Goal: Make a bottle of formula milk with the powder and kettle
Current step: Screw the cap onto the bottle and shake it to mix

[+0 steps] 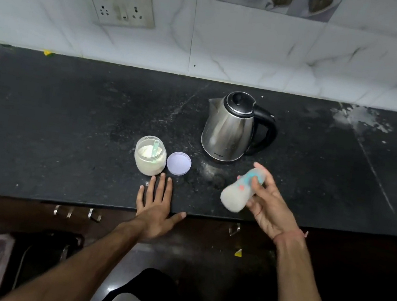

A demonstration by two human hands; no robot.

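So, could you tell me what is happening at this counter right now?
A person is making formula. The right hand grips a tilted, blurred bottle holding milky liquid. The left hand rests flat on the counter edge, near the open powder jar and its lid. The kettle stands behind, untouched.

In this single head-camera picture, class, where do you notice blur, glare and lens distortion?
Head view: the milky baby bottle in the right hand is smeared by motion blur; the stainless steel kettle shows soft glare streaks on its side; the black stone counter edge and white wall tiles bow from wide-angle distortion; the open powder jar looks sharp.
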